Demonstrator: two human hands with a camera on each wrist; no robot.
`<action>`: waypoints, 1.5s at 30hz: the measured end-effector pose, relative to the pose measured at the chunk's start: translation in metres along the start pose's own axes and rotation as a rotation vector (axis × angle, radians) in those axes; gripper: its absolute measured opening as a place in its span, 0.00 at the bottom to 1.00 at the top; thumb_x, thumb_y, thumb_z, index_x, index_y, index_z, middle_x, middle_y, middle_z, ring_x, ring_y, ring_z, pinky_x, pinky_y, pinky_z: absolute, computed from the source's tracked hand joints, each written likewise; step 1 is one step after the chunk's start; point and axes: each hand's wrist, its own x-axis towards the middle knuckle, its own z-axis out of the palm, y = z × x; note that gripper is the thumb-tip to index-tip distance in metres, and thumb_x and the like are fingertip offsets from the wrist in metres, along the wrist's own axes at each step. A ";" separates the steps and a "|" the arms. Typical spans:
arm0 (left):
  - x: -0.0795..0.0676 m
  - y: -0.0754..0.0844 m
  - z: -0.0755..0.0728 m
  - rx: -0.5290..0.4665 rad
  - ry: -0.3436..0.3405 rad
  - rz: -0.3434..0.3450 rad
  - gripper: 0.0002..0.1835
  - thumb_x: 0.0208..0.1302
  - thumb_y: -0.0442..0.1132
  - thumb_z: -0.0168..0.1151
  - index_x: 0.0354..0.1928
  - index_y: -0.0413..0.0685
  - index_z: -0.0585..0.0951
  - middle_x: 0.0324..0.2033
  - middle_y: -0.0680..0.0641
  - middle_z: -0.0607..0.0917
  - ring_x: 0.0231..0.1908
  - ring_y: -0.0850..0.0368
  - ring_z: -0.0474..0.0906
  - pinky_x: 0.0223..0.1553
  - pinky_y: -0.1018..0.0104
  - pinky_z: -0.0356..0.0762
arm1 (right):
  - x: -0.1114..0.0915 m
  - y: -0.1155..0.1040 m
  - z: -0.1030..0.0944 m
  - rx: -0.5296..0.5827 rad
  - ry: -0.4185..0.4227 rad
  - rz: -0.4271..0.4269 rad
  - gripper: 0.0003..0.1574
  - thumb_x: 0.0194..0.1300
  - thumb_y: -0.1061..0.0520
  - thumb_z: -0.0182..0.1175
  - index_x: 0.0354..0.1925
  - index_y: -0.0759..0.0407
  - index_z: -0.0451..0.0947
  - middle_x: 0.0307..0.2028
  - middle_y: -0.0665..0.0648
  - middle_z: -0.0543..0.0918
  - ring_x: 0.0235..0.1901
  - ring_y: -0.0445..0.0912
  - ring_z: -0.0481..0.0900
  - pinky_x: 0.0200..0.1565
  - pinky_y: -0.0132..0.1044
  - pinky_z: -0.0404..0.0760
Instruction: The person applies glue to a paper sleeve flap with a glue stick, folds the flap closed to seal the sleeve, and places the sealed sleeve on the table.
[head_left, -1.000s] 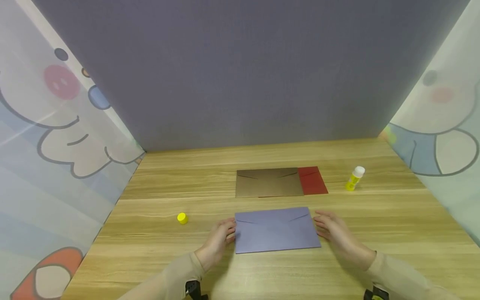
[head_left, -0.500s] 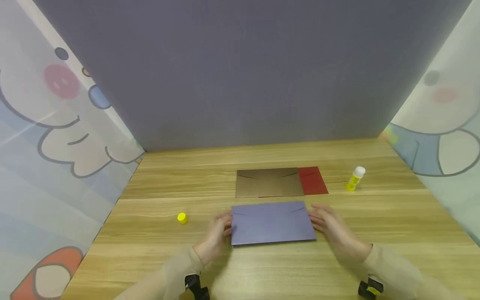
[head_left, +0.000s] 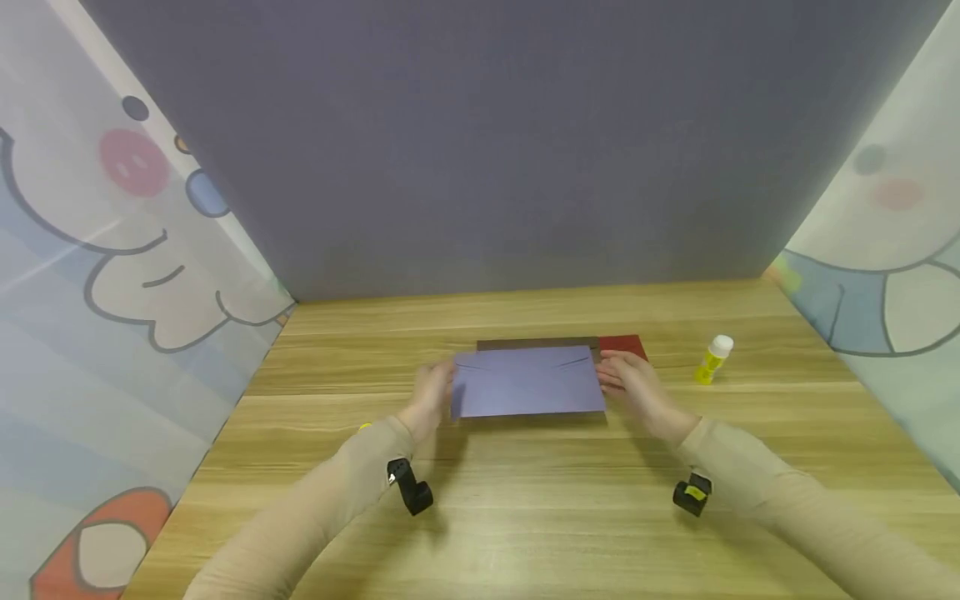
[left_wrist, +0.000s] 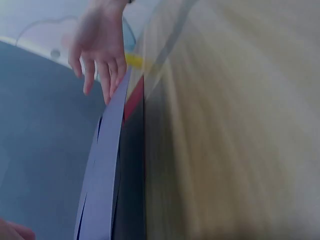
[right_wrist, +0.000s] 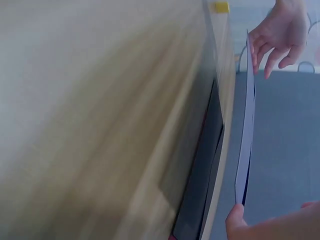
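Observation:
A lavender envelope is raised off the table, flap side up, overlapping a brown envelope and a red envelope in the head view. At its left short edge my left hand holds it; opposite, my right hand holds the other short edge. In the right wrist view a gap shows between the lavender envelope and the dark envelope lying on the table. The left wrist view shows the right hand's fingers at the far end.
To the right stands a yellow glue stick with a white cap. A small yellow cap is mostly hidden behind the left sleeve. A grey panel borders the back of the wooden table, with printed curtains at the sides.
Both hands have lifted the lavender envelope and carried it away from the body and slightly left, over the brown envelope. The left sleeve now covers most of the yellow cap.

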 end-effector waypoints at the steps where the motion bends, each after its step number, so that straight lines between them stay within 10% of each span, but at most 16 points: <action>1: 0.005 0.002 0.001 0.005 0.019 0.003 0.08 0.60 0.34 0.45 0.33 0.36 0.71 0.27 0.47 0.70 0.29 0.55 0.65 0.35 0.64 0.67 | 0.005 -0.001 0.000 0.005 0.001 0.003 0.32 0.70 0.56 0.31 0.64 0.75 0.40 0.62 0.75 0.51 0.61 0.62 0.52 0.61 0.49 0.56; 5: 0.024 0.007 0.005 0.014 0.067 -0.003 0.06 0.58 0.34 0.48 0.30 0.38 0.70 0.28 0.46 0.73 0.31 0.53 0.70 0.37 0.64 0.70 | 0.021 -0.003 0.004 0.029 0.014 0.032 0.34 0.70 0.54 0.34 0.65 0.73 0.39 0.62 0.73 0.51 0.62 0.60 0.53 0.62 0.47 0.56; 9: 0.039 0.006 0.007 0.013 0.097 -0.046 0.24 0.57 0.36 0.49 0.55 0.30 0.63 0.59 0.37 0.61 0.60 0.43 0.53 0.62 0.51 0.51 | 0.034 -0.002 0.008 0.033 0.026 0.072 0.36 0.70 0.53 0.36 0.65 0.72 0.38 0.63 0.72 0.52 0.62 0.59 0.53 0.61 0.45 0.57; 45: 0.067 -0.008 0.018 0.392 0.221 -0.050 0.21 0.55 0.44 0.50 0.44 0.34 0.76 0.51 0.38 0.73 0.55 0.42 0.60 0.58 0.53 0.54 | 0.059 0.018 0.031 -0.115 0.072 0.032 0.29 0.68 0.59 0.38 0.62 0.74 0.49 0.62 0.71 0.55 0.61 0.59 0.54 0.60 0.45 0.60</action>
